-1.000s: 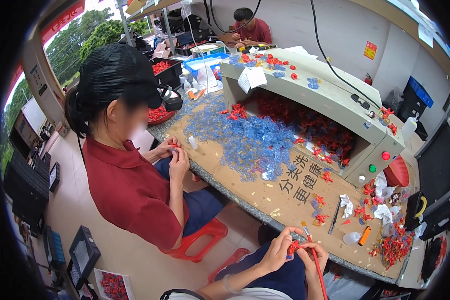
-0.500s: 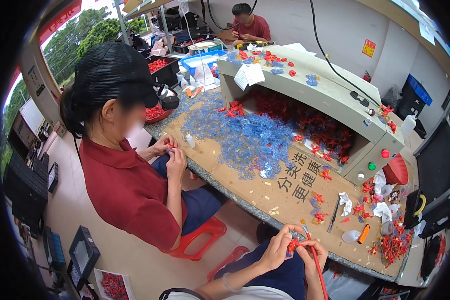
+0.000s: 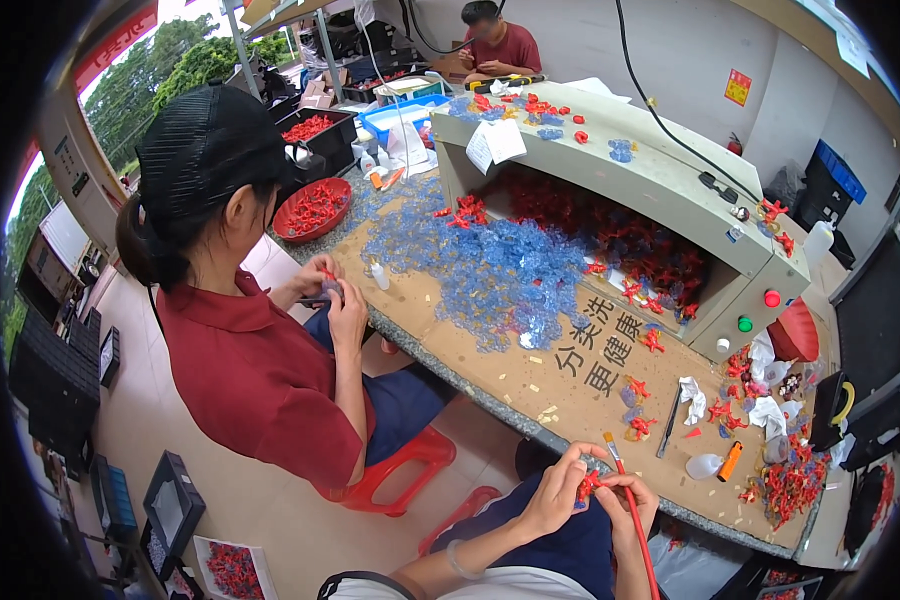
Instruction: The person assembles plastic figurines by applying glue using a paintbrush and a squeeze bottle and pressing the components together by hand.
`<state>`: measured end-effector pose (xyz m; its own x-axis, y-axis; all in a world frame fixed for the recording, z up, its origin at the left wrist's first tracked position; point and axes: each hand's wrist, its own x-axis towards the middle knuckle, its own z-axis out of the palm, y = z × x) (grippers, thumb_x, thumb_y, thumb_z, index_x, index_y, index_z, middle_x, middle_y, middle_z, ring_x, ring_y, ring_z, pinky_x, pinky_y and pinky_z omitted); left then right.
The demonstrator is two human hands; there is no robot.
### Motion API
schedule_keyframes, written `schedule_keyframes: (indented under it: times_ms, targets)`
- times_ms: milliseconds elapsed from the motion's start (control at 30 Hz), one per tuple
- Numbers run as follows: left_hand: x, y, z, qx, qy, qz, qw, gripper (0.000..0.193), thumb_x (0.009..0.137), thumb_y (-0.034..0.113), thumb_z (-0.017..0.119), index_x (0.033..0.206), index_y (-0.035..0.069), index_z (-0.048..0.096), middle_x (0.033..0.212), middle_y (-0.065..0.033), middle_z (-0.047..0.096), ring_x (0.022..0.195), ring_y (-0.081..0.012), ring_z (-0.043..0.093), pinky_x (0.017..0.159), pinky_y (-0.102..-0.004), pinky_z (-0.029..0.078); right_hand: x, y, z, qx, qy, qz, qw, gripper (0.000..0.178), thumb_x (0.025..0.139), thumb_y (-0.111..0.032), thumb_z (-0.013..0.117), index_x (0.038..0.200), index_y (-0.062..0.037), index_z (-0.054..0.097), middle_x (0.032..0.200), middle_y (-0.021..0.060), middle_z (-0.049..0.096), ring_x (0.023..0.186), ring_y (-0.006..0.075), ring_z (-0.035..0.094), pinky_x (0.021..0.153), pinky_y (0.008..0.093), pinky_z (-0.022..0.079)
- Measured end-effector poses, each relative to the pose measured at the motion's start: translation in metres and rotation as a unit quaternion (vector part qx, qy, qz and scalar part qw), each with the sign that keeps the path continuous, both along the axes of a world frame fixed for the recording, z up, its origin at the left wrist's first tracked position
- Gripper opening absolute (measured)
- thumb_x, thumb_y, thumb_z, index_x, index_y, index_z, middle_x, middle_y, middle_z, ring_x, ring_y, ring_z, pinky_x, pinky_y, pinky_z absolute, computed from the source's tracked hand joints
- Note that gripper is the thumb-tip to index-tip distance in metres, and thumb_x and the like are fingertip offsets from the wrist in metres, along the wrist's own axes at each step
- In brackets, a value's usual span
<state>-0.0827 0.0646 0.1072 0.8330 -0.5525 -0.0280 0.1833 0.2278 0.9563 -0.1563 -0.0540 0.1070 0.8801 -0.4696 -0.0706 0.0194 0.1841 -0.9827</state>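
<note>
At the table's front edge, my left hand (image 3: 550, 500) is closed on a small red star-shaped plastic piece (image 3: 589, 484) with some blue at its underside. The fingers of my right hand (image 3: 630, 512) meet the same piece from the other side. That hand also holds a red-handled paintbrush (image 3: 641, 543), its bristles pointing up and away from the piece. Beyond my hands, on the cardboard-covered tabletop (image 3: 510, 395), lie a few red pieces (image 3: 639, 427) joined to blue ones, a dark slim tool (image 3: 668, 425) and a small translucent bottle (image 3: 704, 466).
A large heap of clear blue pieces (image 3: 515, 275) spreads before a beige machine (image 3: 610, 170) filled with red pieces. At right lie an orange marker-like object (image 3: 731, 461) and a red pile (image 3: 792, 485). A co-worker (image 3: 255, 360) sits at left near a red bowl (image 3: 288, 231).
The co-worker at left has leaned back and turned the head, so the red bowl shows more. My hands keep almost the same place and hold.
</note>
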Motion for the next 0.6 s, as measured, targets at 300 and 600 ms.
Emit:
schedule_keyframes:
  times_ms: [300,600]
  targets:
    - [-0.0051,0.0003,-0.0027,0.02,0.029,-0.023,0.999,0.033,0.098,0.019,0.027,0.12,0.002,0.046,0.064,-0.0002,0.048,0.054,-0.0062,0.046,0.052,-0.0207,0.037,-0.0053,-0.0029,-0.0029,-0.012,-0.002,-0.001,1.0,0.013,0.077,0.005,0.069,0.088,0.0038,0.065,0.09,0.0098,0.065,0.082,0.0131,0.062,0.079,0.0259,0.049]
    - [-0.0016,-0.0018,-0.0004,0.025,0.015,-0.018,0.999,0.033,0.098,0.019,0.028,0.119,0.002,0.047,0.064,0.0,0.048,0.055,-0.0065,0.048,0.052,-0.0212,0.038,-0.0028,-0.0035,-0.002,0.005,0.0,-0.003,1.0,0.013,0.077,0.005,0.069,0.089,0.0044,0.064,0.091,0.0104,0.065,0.082,0.0138,0.062,0.078,0.0259,0.05]
